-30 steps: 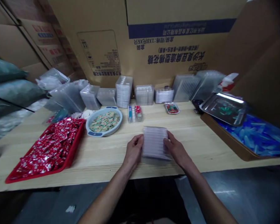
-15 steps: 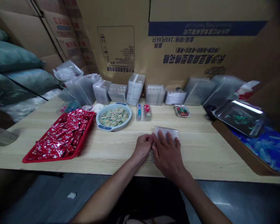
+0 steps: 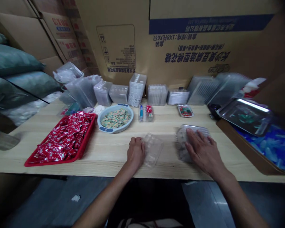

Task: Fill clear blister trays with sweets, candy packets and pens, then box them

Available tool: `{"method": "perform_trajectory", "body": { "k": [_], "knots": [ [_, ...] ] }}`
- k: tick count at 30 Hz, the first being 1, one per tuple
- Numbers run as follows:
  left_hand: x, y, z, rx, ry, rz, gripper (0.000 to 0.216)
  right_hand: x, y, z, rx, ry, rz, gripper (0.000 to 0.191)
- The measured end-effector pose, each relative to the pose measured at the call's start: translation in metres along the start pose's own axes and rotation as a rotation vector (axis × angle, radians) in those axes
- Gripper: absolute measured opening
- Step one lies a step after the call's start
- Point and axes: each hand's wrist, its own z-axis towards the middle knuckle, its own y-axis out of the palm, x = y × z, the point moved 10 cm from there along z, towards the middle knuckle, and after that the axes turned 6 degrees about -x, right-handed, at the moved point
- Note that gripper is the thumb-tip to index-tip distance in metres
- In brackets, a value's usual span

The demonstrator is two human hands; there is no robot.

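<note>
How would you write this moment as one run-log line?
left grip: at clear tray edge | right grip: spread over tray stack | farther left: blue bowl, red basket

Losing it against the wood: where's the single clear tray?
In the head view, the tray is below and slightly right of centre, against the left hand, left of the tray stack under the right hand.

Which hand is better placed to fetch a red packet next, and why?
Probably the left hand: the red packets lie on its side, and it is nearer them. It holds the clear tray, though, so it may have to let go first. The right hand lies over the stack, farther away.
</note>
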Motion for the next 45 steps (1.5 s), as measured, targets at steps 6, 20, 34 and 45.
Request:
{"method": "perform_trajectory", "body": {
  "k": [6,20,34,45],
  "knots": [
    [0.088,0.073,-0.021,-0.33,0.253,0.179,0.055,0.028,-0.001,-0.009,0.024,0.014,0.013,0.055],
    [-0.017,-0.066,0.087,0.102,0.178,0.547,0.059,0.073,0.004,-0.02,0.071,0.015,0.014,0.055],
    [0.122,0.076,-0.01,-0.357,0.809,0.308,0.056,0.08,0.005,-0.008,0.045,0.006,0.141,0.05],
    [0.219,0.109,0.052,-0.518,0.19,-0.964,0.02,0.079,-0.005,-0.003,0.02,0.077,0.18,0.053]
  ]
}}
